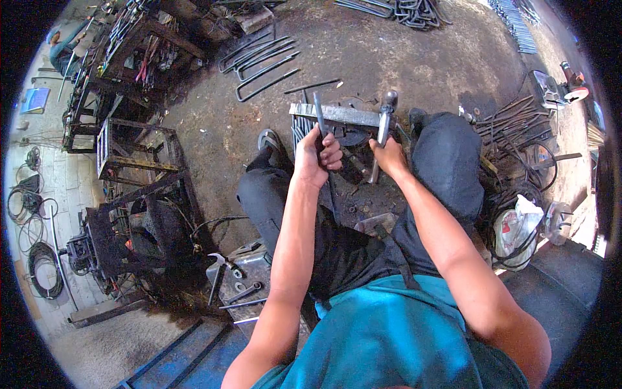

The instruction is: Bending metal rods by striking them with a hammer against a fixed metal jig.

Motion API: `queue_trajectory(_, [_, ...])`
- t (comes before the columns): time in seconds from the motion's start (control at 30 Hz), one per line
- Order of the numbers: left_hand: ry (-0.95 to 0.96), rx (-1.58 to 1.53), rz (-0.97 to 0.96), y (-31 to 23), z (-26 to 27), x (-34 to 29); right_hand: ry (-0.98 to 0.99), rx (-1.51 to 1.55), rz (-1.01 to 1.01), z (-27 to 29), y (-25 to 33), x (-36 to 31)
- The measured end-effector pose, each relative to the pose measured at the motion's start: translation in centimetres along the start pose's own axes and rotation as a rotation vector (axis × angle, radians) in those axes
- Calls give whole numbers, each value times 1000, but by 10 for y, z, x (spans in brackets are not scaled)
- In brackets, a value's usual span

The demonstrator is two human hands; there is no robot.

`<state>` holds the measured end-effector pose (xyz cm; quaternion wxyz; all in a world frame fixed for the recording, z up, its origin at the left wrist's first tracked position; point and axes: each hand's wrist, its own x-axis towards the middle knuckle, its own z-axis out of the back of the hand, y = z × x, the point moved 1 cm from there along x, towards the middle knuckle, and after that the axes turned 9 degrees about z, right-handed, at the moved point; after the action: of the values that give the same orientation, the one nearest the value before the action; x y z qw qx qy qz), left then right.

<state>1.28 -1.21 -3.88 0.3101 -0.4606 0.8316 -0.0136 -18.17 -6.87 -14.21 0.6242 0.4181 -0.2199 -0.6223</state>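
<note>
My left hand is closed around a grey steel rod, which stands up past the fingers. My right hand grips what looks like a steel hammer, its dark rounded end up and its lower end showing below the fist. Just beyond both hands lies a scuffed flat metal bar, set crosswise between my feet. Several straight rods are bunched beneath its left end. The rod in my left hand overlaps the bar from this view; whether they touch, I cannot tell.
Bent U-shaped rods lie on the floor ahead. To the left stand metal frames and a dark machine. Wrenches rest beside my left leg. On the right are piled rods and a plastic bag. Another person is far left.
</note>
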Motion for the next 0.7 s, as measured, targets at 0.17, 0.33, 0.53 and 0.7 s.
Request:
queue_trajectory(0.17, [114, -118, 41, -1, -3, 0, -26, -37, -4, 4, -1, 1])
queue_trajectory(0.33, [95, -118, 36, -1, -3, 1, 13, -106, -73, 5, -10, 8])
queue_trajectory(0.53, [-129, -27, -8, 3, 8, 6, 79, -64, -136, 13, -27, 24])
queue_trajectory(0.7, [-208, 55, -27, 10, 13, 14, 5, -82, 32, 13, -22, 19])
